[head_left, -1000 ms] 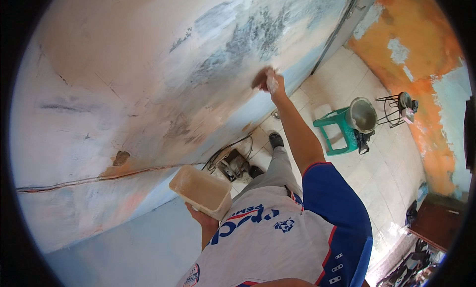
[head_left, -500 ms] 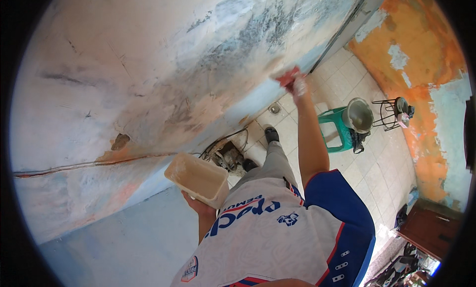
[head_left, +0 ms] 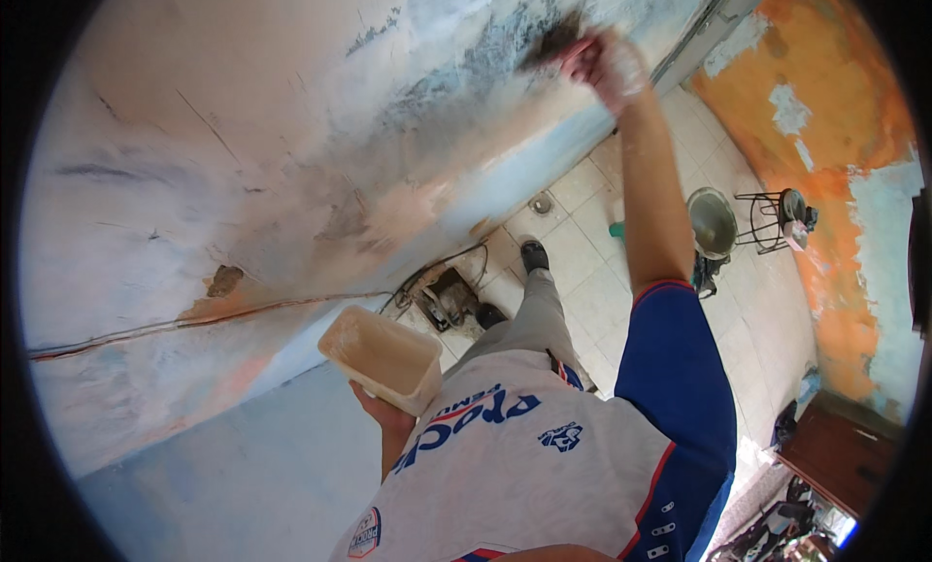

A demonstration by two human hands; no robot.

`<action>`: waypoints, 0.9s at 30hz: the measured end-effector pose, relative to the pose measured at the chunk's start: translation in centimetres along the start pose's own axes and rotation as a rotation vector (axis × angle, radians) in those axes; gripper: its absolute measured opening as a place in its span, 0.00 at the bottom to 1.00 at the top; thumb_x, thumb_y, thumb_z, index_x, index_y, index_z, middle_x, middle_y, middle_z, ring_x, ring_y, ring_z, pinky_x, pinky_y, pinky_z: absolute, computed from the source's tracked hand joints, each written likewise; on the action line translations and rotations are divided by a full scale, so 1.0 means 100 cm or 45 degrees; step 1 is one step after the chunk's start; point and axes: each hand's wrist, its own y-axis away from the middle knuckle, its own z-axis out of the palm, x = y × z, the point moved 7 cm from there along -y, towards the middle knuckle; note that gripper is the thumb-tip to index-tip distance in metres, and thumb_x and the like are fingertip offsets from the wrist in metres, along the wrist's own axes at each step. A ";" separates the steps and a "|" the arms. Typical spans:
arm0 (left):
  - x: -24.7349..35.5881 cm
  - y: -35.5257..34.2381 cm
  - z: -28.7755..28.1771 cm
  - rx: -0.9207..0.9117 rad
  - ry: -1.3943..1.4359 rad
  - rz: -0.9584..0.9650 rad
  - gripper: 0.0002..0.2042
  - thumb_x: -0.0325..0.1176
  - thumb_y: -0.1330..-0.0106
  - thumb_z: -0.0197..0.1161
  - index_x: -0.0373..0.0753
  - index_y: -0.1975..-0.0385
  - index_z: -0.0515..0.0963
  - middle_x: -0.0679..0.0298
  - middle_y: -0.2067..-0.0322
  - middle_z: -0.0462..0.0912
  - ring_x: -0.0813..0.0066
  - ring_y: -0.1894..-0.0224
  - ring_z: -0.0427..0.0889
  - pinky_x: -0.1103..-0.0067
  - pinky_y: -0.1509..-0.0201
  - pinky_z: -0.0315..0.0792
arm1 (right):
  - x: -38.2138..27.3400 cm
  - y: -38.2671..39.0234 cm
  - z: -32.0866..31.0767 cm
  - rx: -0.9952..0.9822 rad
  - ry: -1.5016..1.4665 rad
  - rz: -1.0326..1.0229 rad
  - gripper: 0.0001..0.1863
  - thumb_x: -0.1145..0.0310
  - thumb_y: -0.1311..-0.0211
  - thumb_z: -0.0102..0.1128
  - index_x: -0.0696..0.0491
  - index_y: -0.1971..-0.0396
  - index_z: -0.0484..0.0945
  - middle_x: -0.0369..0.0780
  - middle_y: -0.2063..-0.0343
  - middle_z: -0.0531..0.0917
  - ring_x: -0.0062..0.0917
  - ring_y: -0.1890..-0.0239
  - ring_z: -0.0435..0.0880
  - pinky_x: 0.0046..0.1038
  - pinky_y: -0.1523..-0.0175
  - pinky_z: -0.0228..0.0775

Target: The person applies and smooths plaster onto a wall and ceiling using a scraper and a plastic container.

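Note:
My right hand (head_left: 608, 75), smeared with white and slightly blurred, grips a red flat tool (head_left: 580, 49) against the mottled wall (head_left: 175, 232), over a dark-stained patch high in the view. Its arm reaches up and to the right. Low on the left, my left hand (head_left: 388, 409) holds a beige rectangular plastic container (head_left: 379, 353) with pale residue inside, close to my body. A thin cable runs along the wall left of the container.
A grey basin (head_left: 713, 222) on a green stool, half behind my arm, and a black metal stool (head_left: 762, 222) with items stand on the tiled floor (head_left: 602, 271). A toolbox-like object (head_left: 442, 295) with cables lies by my feet. An orange peeling wall (head_left: 815, 96) and brown cabinet (head_left: 835, 446) are at right.
My right hand with the red tool has risen along the wall and moved right, after passing lower over it. The left hand and container have shifted slightly left.

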 end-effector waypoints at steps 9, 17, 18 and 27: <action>-0.007 -0.011 0.032 -0.029 0.066 0.029 0.32 0.61 0.28 0.37 0.46 0.32 0.59 0.62 0.35 0.65 0.59 0.35 0.66 0.64 0.31 0.63 | 0.027 0.067 -0.035 0.123 -0.322 -0.142 0.25 0.66 0.36 0.44 0.58 0.40 0.69 0.43 0.54 0.83 0.31 0.57 0.85 0.29 0.61 0.78; 0.008 -0.015 0.052 -0.179 0.074 0.107 0.29 0.57 0.26 0.36 0.45 0.33 0.61 0.62 0.36 0.67 0.60 0.35 0.67 0.65 0.31 0.64 | 0.166 0.044 -0.010 0.212 -0.047 0.135 0.24 0.53 0.27 0.40 0.53 0.77 0.77 0.42 0.83 0.82 0.22 0.84 0.77 0.23 0.79 0.64; 0.009 -0.013 0.059 -0.205 0.076 0.117 0.29 0.57 0.26 0.36 0.45 0.33 0.61 0.62 0.36 0.67 0.60 0.35 0.67 0.65 0.32 0.64 | 0.119 0.042 0.014 0.223 -0.050 0.043 0.25 0.53 0.27 0.41 0.53 0.79 0.77 0.42 0.83 0.81 0.23 0.83 0.77 0.24 0.78 0.65; 0.018 -0.021 0.061 -0.072 0.092 0.083 0.29 0.58 0.28 0.41 0.45 0.36 0.64 0.62 0.39 0.71 0.59 0.38 0.70 0.61 0.35 0.67 | -0.120 0.112 0.064 -0.311 -0.617 -0.642 0.12 0.65 0.33 0.46 0.57 0.63 0.75 0.42 0.68 0.83 0.29 0.72 0.81 0.30 0.67 0.71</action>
